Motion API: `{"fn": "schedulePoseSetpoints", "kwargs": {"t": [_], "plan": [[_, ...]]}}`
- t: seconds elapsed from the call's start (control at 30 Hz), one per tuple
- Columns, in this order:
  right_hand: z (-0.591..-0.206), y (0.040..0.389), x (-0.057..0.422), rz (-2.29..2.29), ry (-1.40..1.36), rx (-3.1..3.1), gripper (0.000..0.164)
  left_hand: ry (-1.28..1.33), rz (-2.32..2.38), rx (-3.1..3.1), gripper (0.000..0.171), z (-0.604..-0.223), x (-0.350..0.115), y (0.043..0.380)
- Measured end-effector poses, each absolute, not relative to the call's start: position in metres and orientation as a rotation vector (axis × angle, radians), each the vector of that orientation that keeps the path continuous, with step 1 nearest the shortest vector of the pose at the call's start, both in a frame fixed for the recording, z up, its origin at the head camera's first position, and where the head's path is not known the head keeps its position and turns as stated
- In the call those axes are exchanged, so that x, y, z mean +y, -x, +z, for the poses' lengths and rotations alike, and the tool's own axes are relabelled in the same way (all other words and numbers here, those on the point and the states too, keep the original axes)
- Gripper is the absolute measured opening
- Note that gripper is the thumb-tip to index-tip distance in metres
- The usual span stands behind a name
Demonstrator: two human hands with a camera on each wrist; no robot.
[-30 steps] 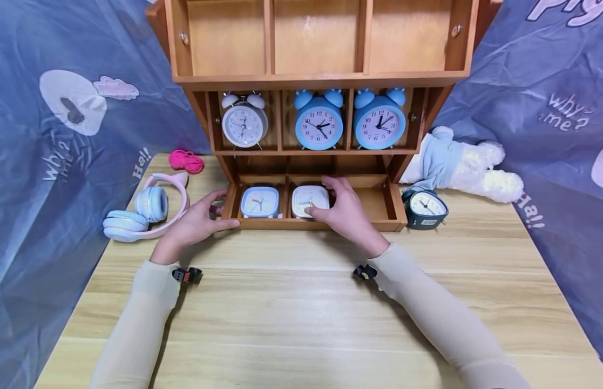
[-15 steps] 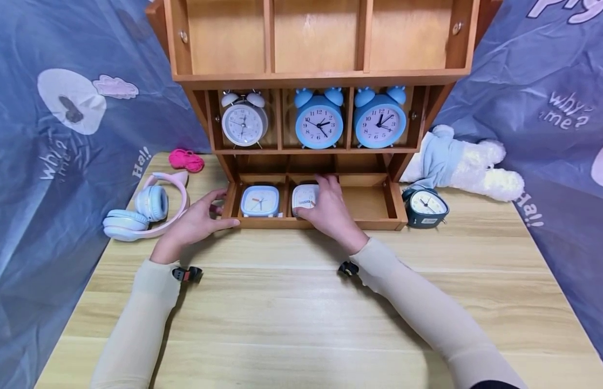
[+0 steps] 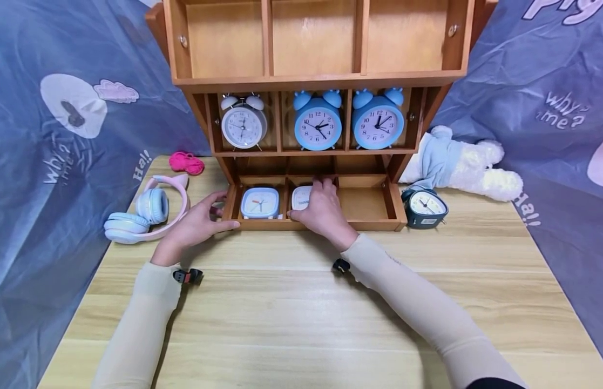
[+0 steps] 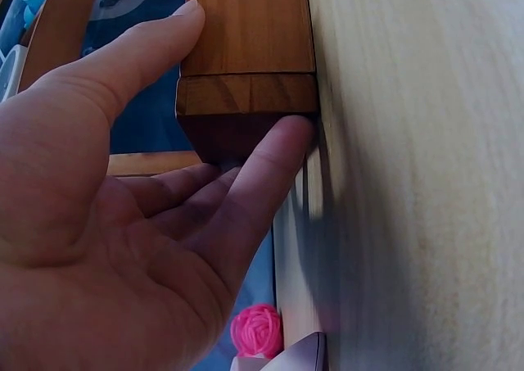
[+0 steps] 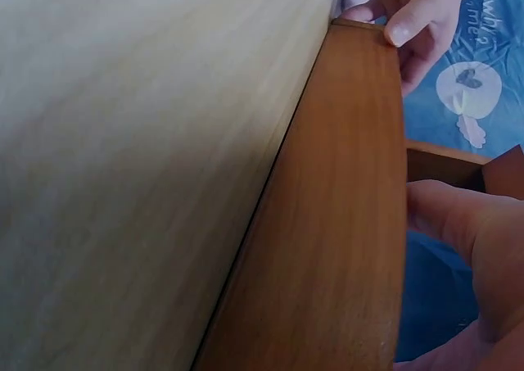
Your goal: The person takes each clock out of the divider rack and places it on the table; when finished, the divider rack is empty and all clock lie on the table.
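Observation:
A wooden shelf rack (image 3: 369,226) has a low front row split into compartments. My left hand (image 3: 194,222) grips the left front corner of that row, thumb on the front board and fingers at the side, as the left wrist view shows. Over the middle compartment, my right hand (image 3: 325,209) holds a white square alarm clock (image 3: 300,198), thumb at its near side and fingers at the far side; the hand covers much of the clock. The left compartment contains a light-blue square alarm clock (image 3: 260,203), lying face up.
The tier above carries a white twin-bell clock (image 3: 243,127) and two blue twin-bell clocks (image 3: 318,128). Right of the rack are a dark green clock (image 3: 425,208) and a white plush toy (image 3: 471,165). Headphones (image 3: 150,208) and pink yarn (image 3: 186,162) lie left.
My right hand has shifted left over the white clock, hiding more of it, with the thumb now at its lower left. The left hand stays at the rack's corner.

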State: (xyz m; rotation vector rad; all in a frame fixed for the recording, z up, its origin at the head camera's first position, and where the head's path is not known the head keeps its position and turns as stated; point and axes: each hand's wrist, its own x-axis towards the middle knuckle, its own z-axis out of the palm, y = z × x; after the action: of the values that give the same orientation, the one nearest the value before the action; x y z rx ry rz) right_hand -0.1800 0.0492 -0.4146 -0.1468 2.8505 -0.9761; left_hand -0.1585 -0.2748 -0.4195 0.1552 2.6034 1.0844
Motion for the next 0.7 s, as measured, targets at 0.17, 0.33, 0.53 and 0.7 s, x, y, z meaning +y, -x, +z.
{"fn": "schedulePoseSetpoints", "kwargs": {"t": [0.17,0.33,0.53,0.7], "plan": [[-0.4165,0.1839,0.0476,-0.939,0.136,2.854,0.119,-0.156,1.099,2.595,0.101,-0.4194,-0.2748,0.1582],[-0.4175,0.1851,0.0485,-0.929,0.13,2.855,0.118,-0.159,1.102,2.593,0.101,-0.4191,-0.2734,0.1583],[-0.4209,0.1835,0.0481,-0.948,0.155,2.893,0.108,-0.16,1.096,2.597,0.101,-0.42,-0.2749,0.1584],[-0.4205,0.1803,0.0483,-1.003,0.2,2.913,0.099,-0.166,1.086,2.606,0.102,-0.4204,-0.2762,0.158]]}}
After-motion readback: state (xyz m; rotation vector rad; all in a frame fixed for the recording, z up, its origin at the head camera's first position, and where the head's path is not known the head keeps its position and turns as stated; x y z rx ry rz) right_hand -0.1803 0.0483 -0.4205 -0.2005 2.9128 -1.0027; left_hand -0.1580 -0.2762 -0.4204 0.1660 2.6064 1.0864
